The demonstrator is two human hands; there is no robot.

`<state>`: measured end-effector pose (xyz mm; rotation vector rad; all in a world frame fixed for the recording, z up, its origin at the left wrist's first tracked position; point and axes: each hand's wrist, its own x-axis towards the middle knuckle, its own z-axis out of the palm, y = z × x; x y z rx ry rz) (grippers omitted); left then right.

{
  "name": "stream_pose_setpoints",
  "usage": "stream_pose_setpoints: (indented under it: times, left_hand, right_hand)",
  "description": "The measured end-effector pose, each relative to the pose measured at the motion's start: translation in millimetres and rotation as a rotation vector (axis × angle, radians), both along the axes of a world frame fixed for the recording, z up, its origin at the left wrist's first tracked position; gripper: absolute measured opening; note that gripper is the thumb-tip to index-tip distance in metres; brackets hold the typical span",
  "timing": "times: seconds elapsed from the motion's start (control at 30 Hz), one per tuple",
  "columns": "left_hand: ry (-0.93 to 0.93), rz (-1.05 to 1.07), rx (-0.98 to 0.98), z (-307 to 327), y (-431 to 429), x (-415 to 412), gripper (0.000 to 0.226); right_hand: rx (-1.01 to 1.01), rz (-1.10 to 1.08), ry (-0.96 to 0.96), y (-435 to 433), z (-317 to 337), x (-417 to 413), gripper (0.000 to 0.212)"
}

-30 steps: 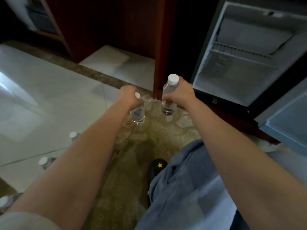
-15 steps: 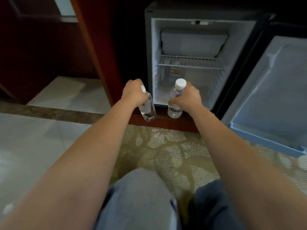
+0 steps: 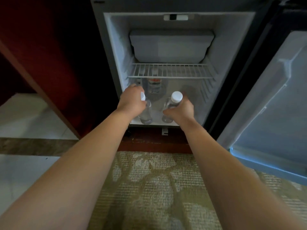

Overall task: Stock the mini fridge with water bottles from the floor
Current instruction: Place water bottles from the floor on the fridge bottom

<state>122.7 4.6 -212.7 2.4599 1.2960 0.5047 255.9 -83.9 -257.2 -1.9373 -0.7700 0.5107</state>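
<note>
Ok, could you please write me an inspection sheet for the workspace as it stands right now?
Surface: lower compartment of the mini fridge, beneath the wire shelf.
Job's things: left bottle tilted, right bottle upright, both clear with white caps, at the compartment's front; a labelled bottle stands at the back.
Clutter: nothing seen.
Hands: left hand grips the left bottle near its cap; right hand grips the right bottle around its body.
Cables: nothing seen.
Surroundings: fridge door open on the right; patterned carpet in front; tile floor and wooden cabinet on the left.
</note>
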Motion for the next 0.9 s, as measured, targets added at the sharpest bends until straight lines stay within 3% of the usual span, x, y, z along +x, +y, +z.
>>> stream_pose_setpoints:
  times: [0.17, 0.37, 0.5, 0.8, 0.9]
  left_hand:
    - [0.040, -0.021, 0.007, -14, 33, 22, 0.028]
    - [0.102, -0.083, 0.060, -28, 64, 35, 0.033]
    - [0.087, -0.115, 0.074, -37, 73, 37, 0.034]
    - [0.046, -0.164, 0.109, -47, 78, 37, 0.028]
    - [0.033, -0.159, 0.108, -47, 76, 38, 0.029]
  right_hand:
    - [0.014, -0.062, 0.053, 45, -21, 30, 0.049]
    - [0.105, -0.124, 0.031, 94, -45, 57, 0.061]
    - [0.013, -0.134, -0.007, 118, -54, 72, 0.067]
    - [0.062, -0.062, -0.036, 138, -79, 88, 0.065]
    - [0.079, -0.030, -0.009, 137, -87, 88, 0.075]
